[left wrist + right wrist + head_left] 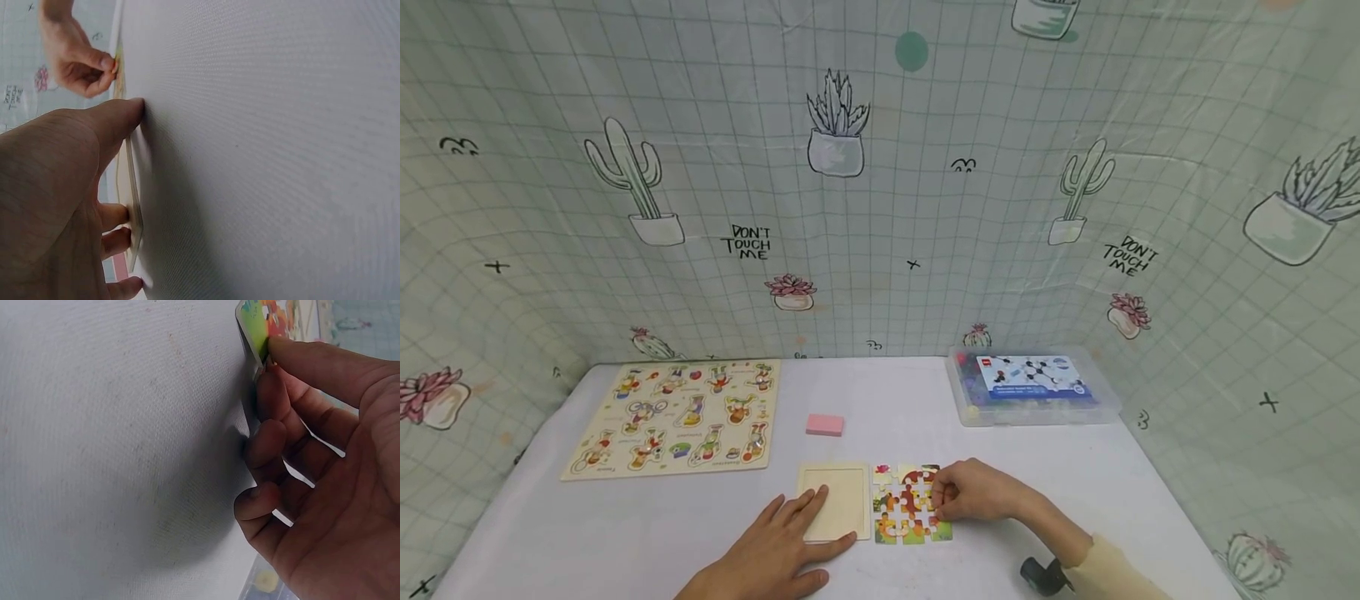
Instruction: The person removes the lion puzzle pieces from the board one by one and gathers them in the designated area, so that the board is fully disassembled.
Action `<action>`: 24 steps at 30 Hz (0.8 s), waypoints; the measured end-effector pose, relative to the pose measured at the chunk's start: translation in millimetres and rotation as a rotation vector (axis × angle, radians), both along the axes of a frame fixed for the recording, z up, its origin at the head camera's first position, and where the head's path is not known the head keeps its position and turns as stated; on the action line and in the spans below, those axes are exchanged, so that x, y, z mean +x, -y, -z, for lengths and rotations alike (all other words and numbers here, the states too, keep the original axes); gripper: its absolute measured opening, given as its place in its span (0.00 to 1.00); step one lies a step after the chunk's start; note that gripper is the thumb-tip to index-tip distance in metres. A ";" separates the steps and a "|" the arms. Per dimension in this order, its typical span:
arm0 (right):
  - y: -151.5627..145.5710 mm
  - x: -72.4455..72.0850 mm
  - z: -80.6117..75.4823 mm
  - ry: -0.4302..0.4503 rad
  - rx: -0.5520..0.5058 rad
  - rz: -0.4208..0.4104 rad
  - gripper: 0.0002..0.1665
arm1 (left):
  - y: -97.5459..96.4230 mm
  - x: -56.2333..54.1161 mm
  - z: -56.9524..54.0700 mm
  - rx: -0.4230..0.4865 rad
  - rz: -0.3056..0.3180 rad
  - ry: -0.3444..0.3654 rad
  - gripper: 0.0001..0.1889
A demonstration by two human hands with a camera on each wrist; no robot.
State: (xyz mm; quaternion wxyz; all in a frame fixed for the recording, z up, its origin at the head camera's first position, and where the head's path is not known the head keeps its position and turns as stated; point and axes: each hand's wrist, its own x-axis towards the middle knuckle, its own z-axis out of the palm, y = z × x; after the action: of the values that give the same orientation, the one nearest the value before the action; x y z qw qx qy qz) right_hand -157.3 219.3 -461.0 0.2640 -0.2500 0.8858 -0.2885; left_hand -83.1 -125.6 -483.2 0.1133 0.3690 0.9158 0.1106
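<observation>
My left hand [778, 546] rests with spread fingers on a square wooden puzzle tray [842, 500], its fingertips at the tray's left and near side. Just right of the tray lies a small picture jigsaw puzzle [912, 502], its pieces set out in a square with gaps between some. My right hand [976, 490] is at the puzzle's right edge, thumb and index finger pinching a jigsaw piece. In the right wrist view the thumb of the right hand [325, 425] meets the green edge of the puzzle [253, 328]; the fingers partly hide the held piece.
A pink block [825, 425] lies behind the tray. At the back left is a large wooden figure puzzle board [677, 421]; at the back right, a clear plastic case [1033, 387] with a printed label. A dark object [1042, 575] sits near the right forearm.
</observation>
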 end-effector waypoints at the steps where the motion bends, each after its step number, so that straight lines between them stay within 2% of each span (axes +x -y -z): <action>1: 0.2 -0.2 0.0 0.000 0.000 0.000 0.07 | 0.0 -0.1 -0.3 -0.001 -0.001 0.005 0.27; 11: -1.3 -1.9 1.8 0.005 0.010 0.008 0.07 | -0.4 -1.1 0.2 0.024 0.000 0.017 0.25; 24: -0.1 -2.6 0.9 -0.006 0.015 -0.012 0.08 | -0.3 -0.7 0.6 0.011 0.001 0.003 0.26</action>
State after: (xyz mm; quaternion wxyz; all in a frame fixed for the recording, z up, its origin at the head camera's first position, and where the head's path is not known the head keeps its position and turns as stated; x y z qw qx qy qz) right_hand -159.9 219.4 -461.9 0.2648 -0.2540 0.8873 -0.2793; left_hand -83.8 -125.3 -483.8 0.1126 0.3698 0.9149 0.1164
